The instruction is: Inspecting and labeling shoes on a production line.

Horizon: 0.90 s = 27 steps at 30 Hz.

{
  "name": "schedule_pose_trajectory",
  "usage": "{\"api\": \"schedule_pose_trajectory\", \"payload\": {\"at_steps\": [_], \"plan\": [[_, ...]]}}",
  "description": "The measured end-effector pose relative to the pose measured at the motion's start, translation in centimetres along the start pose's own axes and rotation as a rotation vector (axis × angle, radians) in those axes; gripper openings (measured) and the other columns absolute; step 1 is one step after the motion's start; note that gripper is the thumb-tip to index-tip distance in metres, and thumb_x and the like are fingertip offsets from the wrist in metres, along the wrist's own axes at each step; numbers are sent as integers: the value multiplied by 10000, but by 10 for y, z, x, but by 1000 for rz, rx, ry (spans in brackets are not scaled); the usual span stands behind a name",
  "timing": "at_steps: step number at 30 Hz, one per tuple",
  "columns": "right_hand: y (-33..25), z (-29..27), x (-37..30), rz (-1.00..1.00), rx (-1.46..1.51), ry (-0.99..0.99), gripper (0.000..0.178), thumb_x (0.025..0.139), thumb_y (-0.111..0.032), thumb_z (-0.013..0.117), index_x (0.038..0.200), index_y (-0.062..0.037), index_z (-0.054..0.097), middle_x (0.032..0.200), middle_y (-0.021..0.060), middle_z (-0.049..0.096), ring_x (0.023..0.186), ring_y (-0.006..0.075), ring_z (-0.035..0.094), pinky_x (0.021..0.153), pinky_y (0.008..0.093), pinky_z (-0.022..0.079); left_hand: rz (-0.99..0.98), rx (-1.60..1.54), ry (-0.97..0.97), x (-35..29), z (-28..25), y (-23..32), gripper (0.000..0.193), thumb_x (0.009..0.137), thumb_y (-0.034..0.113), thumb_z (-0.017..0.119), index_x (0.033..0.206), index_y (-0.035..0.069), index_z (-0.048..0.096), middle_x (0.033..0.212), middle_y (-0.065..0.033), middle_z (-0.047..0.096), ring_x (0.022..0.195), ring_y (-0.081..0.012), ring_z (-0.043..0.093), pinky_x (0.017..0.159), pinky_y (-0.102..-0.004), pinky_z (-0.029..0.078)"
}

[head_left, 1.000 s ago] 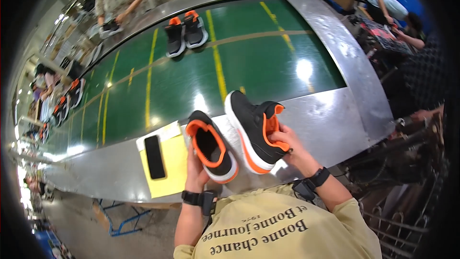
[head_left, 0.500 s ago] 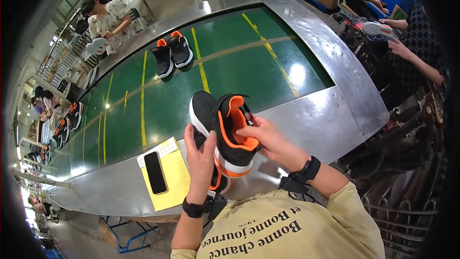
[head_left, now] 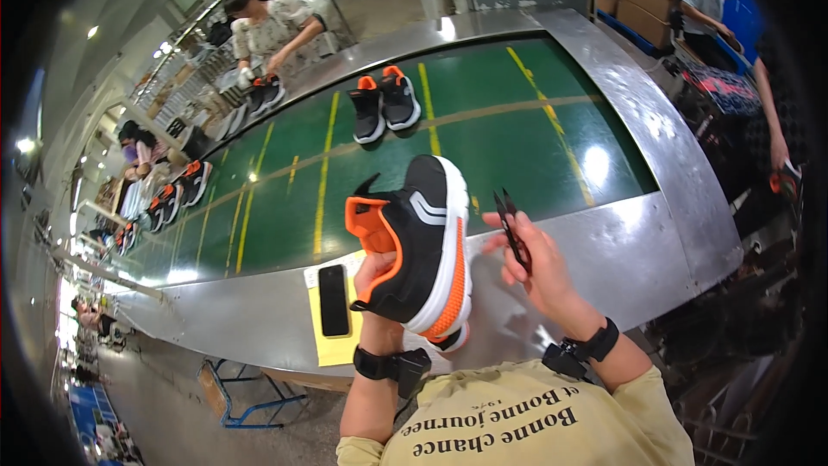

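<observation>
A black sneaker with orange lining and a white-and-orange sole is held up in front of me, its side and sole turned to the right. My left hand is closed on it, with fingers partly hidden inside the orange collar. To the right of the sole, my right hand holds small black thread snips, blades pointing up and away from me. They are apart from the sneaker. Part of another shoe shows below the held one, mostly covered by it.
A pair of matching sneakers stands on the green conveyor belt. The metal table edge runs along my side. Left of the sneaker, a black phone lies on yellow paper. Co-workers sit across and at the right.
The sneaker has turned from opening-up to side-on, and my left hand now grips it at the collar. My right hand has left the shoe and now has snips in it. The view has shifted left.
</observation>
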State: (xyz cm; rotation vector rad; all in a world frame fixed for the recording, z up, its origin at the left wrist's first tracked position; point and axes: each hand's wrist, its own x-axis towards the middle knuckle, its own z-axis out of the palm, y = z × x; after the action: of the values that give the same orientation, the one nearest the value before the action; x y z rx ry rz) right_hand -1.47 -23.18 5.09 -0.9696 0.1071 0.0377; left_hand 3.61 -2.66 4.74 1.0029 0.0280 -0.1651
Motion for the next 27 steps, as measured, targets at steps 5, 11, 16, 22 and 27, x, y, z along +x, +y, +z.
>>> {"api": "schedule_pose_trajectory", "payload": {"at_steps": [5, 11, 16, 22, 27], "plan": [[2, -12, -9, -58, -157, 39, 441, 962, -353, 403, 1198, 1, 519, 779, 9, 560, 490, 5, 353, 481, 173, 368, -2, 54, 19, -15, 1, 1, 387, 755, 104, 452, 1115, -20, 524, 1016, -149, 634, 906, -237, 632, 834, -313, 513], [-6, -6, -13, -337, -278, 59, 296, 893, -179, 580, 1135, -8, 560, 798, -4, 545, 653, 13, 456, 545, 152, 378, -179, -280, -146, -15, -32, -30, 528, 876, 378, 424, 1249, 5, 457, 1169, -161, 571, 1036, -284, 582, 912, -404, 474], [-16, -5, -15, -542, -571, 63, 249, 823, -130, 669, 1044, -22, 623, 889, 1, 545, 709, 32, 498, 583, 162, 380, -208, -179, -241, -21, -10, -34, 664, 874, 492, 356, 1350, 31, 342, 1330, -172, 436, 1173, -323, 477, 987, -424, 400], [-18, -11, -17, -587, -694, 71, 262, 817, -142, 676, 1047, -26, 630, 882, 26, 549, 720, 56, 519, 596, 172, 407, -364, -410, -363, -12, -10, -53, 589, 930, 381, 434, 1339, -26, 316, 1306, -211, 435, 1160, -334, 480, 934, -393, 465], [-17, -17, -16, -531, -732, 61, 261, 810, -138, 680, 1044, -33, 633, 882, 24, 550, 729, 64, 523, 613, 180, 415, -368, -486, -340, -1, -7, -64, 578, 932, 396, 416, 1342, 0, 319, 1332, -214, 408, 1174, -350, 465, 1035, -450, 368]]}}
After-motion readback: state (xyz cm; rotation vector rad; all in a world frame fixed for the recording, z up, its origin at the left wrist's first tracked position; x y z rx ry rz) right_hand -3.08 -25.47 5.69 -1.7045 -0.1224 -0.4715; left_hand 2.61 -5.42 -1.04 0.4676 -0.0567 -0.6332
